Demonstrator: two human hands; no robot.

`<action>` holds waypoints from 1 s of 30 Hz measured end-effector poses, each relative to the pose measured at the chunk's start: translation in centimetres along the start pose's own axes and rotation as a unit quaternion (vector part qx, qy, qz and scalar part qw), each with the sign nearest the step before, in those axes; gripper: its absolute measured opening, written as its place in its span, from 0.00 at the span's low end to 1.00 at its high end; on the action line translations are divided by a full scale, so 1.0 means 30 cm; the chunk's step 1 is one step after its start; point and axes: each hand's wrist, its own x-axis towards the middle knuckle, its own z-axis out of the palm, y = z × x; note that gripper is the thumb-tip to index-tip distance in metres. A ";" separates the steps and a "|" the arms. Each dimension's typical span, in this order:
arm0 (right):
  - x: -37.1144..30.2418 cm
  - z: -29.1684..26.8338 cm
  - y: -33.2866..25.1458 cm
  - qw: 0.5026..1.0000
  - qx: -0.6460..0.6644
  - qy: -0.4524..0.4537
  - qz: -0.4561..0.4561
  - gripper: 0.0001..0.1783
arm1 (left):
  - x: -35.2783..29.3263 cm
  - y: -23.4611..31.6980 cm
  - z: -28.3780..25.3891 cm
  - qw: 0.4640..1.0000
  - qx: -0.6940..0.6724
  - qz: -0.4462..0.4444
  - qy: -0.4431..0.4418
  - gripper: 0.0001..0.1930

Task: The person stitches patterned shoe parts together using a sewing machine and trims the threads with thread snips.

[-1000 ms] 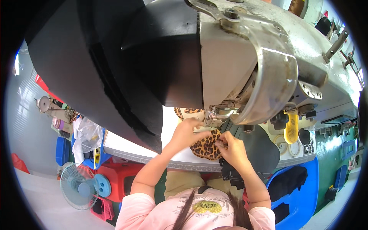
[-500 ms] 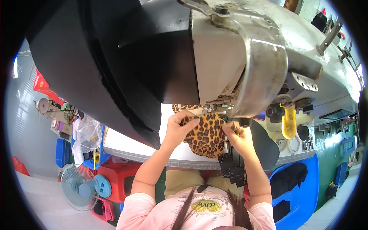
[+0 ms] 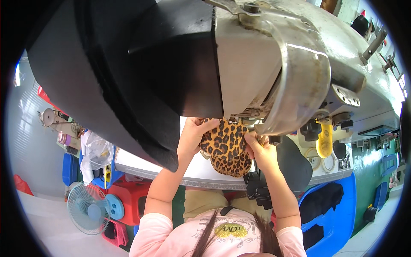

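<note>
A leopard-print fabric piece lies at the head of a sewing machine, its upper edge close to the needle area, which is partly hidden. My left hand pinches its left edge, thumb on top. On the opposite side, my right hand grips the right edge between thumb and fingers. Below the part I hold, a second leopard-print layer hangs toward the front of the white table. Whether the two layers are joined, I cannot tell.
A large black panel blocks much of the upper left. Black material with loose threads lies at the table's front edge. A blue tub with black pieces stands at lower right; a fan and red stool are at lower left.
Both hands have shifted slightly up and left with the leopard-print fabric, closer to the machine head. More of the lower layer shows. The view has also moved a little.
</note>
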 end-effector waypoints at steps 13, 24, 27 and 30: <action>0.021 -0.049 0.018 0.935 -0.214 0.003 -0.284 0.08 | -0.077 -0.178 0.018 0.992 0.078 0.091 0.029 0.11; 0.043 -0.036 -0.023 0.774 -0.485 0.011 -0.406 0.25 | -0.003 -0.020 0.014 0.980 0.108 0.160 -0.050 0.06; 0.048 -0.035 -0.015 0.791 -0.461 0.013 -0.401 0.30 | 0.004 -0.012 0.011 0.966 0.178 0.182 -0.051 0.08; 0.055 -0.036 -0.002 0.763 -0.464 0.039 -0.449 0.32 | 0.027 -0.005 0.007 0.971 0.207 0.121 -0.005 0.09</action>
